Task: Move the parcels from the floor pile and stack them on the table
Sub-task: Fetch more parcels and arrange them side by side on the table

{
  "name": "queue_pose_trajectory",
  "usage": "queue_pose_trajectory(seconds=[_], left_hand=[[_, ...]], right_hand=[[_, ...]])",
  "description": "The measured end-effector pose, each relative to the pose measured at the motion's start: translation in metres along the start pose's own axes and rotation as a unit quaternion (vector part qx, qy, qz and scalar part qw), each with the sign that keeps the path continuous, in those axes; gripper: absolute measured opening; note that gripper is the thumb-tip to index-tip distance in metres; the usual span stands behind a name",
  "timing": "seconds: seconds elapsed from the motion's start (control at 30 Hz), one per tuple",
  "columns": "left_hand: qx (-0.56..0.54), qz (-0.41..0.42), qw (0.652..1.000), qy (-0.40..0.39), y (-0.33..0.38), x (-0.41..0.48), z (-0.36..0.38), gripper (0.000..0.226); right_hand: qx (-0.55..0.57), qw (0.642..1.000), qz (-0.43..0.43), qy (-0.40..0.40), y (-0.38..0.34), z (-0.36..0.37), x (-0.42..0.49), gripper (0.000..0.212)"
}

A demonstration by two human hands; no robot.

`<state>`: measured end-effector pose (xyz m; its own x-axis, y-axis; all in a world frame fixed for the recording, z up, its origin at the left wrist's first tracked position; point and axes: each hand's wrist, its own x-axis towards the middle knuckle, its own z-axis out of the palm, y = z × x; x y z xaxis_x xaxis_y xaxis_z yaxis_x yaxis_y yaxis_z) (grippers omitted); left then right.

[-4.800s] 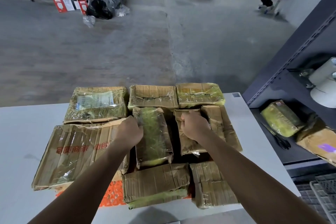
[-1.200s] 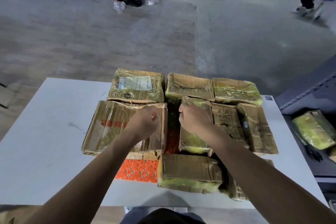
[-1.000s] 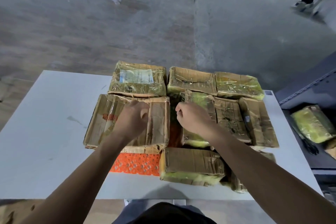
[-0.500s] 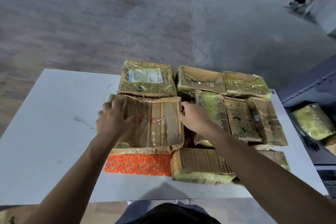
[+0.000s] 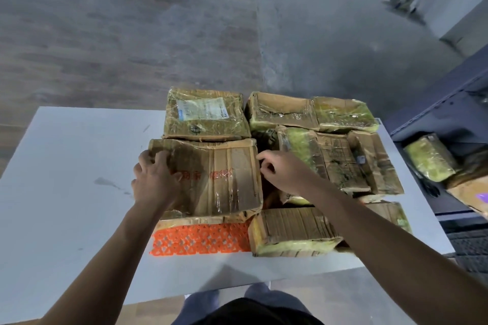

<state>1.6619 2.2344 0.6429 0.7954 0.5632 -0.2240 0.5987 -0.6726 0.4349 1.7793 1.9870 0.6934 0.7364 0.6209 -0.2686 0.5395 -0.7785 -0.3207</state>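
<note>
Left hand (image 5: 154, 179) and right hand (image 5: 281, 171) grip opposite edges of the flat parcel (image 5: 224, 182) between them, probably to square it.

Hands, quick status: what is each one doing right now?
Left hand: fingers curled over the left edge of the big red-printed parcel, gripping it.
Right hand: fingers curled at that parcel's right edge, gripping it.

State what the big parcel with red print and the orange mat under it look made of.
The big parcel looks like creased brown cardboard wrapped in glossy clear tape that glints. The orange mat is probably moulded plastic: matte lattice, regular holes.
</note>
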Motion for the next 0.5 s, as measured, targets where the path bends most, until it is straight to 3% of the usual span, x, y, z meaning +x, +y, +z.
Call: queue_pose_trajectory(seconds=[0.13,0.23,0.37,0.5], left_hand=[[0.035,0.056,0.997,0.048,0.017,-0.007,-0.001,0.06],[0.019,0.179,0.983,0.026,0.053,-0.028,0.002,0.054],[0.074,0.404,0.908,-0.082,0.09,-0.06,0.035,0.05],[0.207,0.414,0.878,-0.126,0.092,-0.057,0.054,0.055]], right_hand=[[-0.013,0.999,-0.024,-0.021,0.007,-0.008,-0.027,0.027],[0.005,0.998,-0.02,-0.056,0.011,-0.014,-0.049,0.025],[-0.003,0.989,-0.037,-0.145,0.013,-0.018,-0.078,0.034],[-0.041,0.977,-0.055,-0.203,0.016,-0.016,-0.093,0.059]])
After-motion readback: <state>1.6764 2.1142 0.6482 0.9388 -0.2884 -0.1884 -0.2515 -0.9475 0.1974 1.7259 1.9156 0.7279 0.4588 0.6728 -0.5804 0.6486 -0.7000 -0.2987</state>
